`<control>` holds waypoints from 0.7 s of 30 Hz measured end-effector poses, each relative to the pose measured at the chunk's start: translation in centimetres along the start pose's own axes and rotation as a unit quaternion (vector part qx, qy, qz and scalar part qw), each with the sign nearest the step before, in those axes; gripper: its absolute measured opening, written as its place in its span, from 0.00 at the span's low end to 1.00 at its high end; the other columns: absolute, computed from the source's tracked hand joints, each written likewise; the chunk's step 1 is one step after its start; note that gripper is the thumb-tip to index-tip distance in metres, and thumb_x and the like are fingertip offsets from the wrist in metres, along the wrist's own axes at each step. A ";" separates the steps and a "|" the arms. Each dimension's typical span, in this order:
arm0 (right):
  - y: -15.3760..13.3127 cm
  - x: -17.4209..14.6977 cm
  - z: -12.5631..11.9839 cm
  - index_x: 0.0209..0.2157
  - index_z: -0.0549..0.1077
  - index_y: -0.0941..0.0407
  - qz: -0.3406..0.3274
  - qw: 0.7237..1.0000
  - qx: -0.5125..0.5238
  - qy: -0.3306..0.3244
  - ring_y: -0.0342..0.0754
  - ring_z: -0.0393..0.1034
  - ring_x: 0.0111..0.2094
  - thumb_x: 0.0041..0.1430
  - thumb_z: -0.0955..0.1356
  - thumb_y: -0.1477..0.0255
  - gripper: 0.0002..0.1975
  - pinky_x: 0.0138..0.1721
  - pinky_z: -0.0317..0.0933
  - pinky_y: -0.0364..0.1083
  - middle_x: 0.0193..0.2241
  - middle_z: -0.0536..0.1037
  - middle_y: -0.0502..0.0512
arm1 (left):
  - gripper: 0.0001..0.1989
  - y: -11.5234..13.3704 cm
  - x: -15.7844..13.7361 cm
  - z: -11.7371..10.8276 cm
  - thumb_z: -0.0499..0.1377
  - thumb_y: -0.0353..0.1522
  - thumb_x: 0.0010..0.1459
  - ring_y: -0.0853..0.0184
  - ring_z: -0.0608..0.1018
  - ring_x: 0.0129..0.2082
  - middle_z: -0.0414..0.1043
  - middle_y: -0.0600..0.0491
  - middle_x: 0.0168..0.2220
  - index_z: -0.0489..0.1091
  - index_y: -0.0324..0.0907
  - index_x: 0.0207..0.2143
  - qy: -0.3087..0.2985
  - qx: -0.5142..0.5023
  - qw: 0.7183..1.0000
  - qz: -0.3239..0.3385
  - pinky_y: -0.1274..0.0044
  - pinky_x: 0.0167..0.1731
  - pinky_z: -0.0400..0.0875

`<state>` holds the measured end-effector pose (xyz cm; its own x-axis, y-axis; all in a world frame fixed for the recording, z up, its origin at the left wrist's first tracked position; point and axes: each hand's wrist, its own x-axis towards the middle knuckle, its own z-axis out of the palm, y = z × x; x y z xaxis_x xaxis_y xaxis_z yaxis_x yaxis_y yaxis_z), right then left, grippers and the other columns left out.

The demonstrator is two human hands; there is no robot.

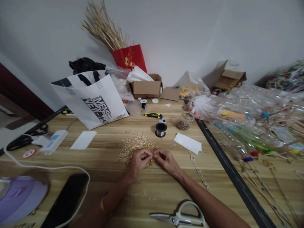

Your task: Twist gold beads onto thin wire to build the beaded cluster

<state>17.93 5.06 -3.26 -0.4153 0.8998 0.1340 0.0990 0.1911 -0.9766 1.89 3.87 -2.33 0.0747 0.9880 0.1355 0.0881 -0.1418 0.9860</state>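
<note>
My left hand (139,162) and my right hand (166,161) meet over the wooden table, fingertips pinched close together. What lies between the fingers is too small to make out. Just behind and to the left of them spreads a tangled pile of gold and clear beads (135,144), which the left hand overlaps. A spool of silver wire (161,129) stands upright a little beyond the right hand. In front of the hands a few small clear bead pieces (151,199) lie on the wood. White-handled scissors (187,217) rest beside my right forearm.
A glass jar of beads (183,122), a yellow-black utility knife (153,115) and white paper (188,142) lie beyond. A knotted cord (199,172) is on the right, past it plastic bottles (249,136). To the left are a white bag (95,101), phone (67,199) and power strip (54,141).
</note>
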 end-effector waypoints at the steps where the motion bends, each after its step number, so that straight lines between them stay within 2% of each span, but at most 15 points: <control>1: 0.0 0.0 0.0 0.29 0.70 0.59 0.004 1.000 0.002 -0.005 0.40 0.55 0.22 0.57 0.63 0.60 0.16 0.23 0.49 0.40 0.21 0.65 0.48 | 0.01 0.0 0.0 0.0 0.59 0.27 0.45 0.69 0.75 0.26 0.72 0.52 0.25 0.70 0.37 0.23 0.001 0.002 1.000 0.009 0.80 0.27 0.70; 5: -0.1 0.1 -0.1 0.28 0.71 0.60 0.018 1.000 0.005 -0.019 0.39 0.52 0.21 0.56 0.64 0.60 0.16 0.23 0.47 0.40 0.18 0.61 0.46 | 0.02 -0.2 0.0 0.2 0.59 0.27 0.46 0.69 0.75 0.27 0.72 0.52 0.26 0.69 0.38 0.22 0.012 0.018 0.999 0.038 0.81 0.28 0.70; 12: 0.2 0.2 0.0 0.27 0.71 0.60 0.019 0.999 0.020 -0.027 0.39 0.52 0.21 0.55 0.66 0.61 0.15 0.22 0.47 0.39 0.18 0.62 0.46 | 0.02 -0.4 -0.1 0.2 0.59 0.27 0.46 0.68 0.76 0.29 0.72 0.52 0.27 0.70 0.38 0.22 0.020 0.019 0.998 0.048 0.80 0.30 0.72; 17: 0.3 0.1 -0.1 0.26 0.69 0.60 0.007 1.000 0.016 -0.020 0.39 0.50 0.20 0.56 0.64 0.60 0.16 0.21 0.46 0.39 0.18 0.60 0.45 | 0.01 -0.3 -0.2 0.3 0.61 0.27 0.45 0.69 0.76 0.27 0.73 0.52 0.27 0.72 0.38 0.24 0.031 -0.001 1.000 0.000 0.81 0.27 0.72; 21: 0.1 0.0 -0.1 0.26 0.68 0.59 0.003 1.000 0.014 -0.014 0.39 0.51 0.21 0.57 0.64 0.61 0.16 0.22 0.46 0.39 0.18 0.60 0.45 | 0.03 0.0 -0.1 0.2 0.62 0.30 0.44 0.69 0.75 0.23 0.74 0.53 0.23 0.73 0.38 0.24 0.046 -0.010 0.998 -0.050 0.81 0.23 0.72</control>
<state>18.04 5.15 -3.35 -0.4394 0.8897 0.1239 0.0760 0.1743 -0.9818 2.08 3.77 -2.33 -0.0251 0.9987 0.0443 0.0701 -0.0425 0.9966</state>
